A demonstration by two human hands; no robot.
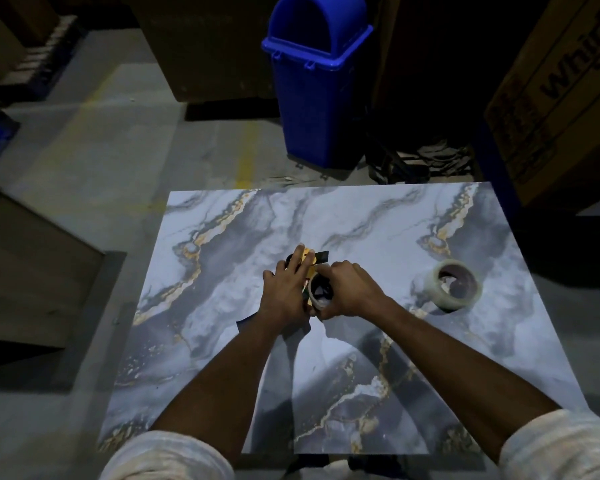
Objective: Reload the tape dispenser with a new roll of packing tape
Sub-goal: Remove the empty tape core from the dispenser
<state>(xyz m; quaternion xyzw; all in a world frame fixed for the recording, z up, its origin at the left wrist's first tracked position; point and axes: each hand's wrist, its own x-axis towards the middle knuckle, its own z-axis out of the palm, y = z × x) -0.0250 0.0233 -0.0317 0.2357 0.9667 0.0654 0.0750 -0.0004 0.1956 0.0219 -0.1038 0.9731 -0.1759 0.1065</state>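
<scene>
The tape dispenser [313,258], yellow and black, lies in the middle of the marble-patterned table [222,341], mostly hidden under my hands. My left hand [286,292] lies flat on it with fingers stretched forward, pressing it down. My right hand [349,289] curls around a brown cardboard tape core [321,292] that sits on the dispenser. A fresh roll of clear packing tape [453,285] stands apart on the table to the right, untouched.
A blue swing-lid bin [317,84] stands on the floor beyond the table's far edge. A large cardboard box [561,109] is at the far right. A wooden board [32,265] lies left of the table.
</scene>
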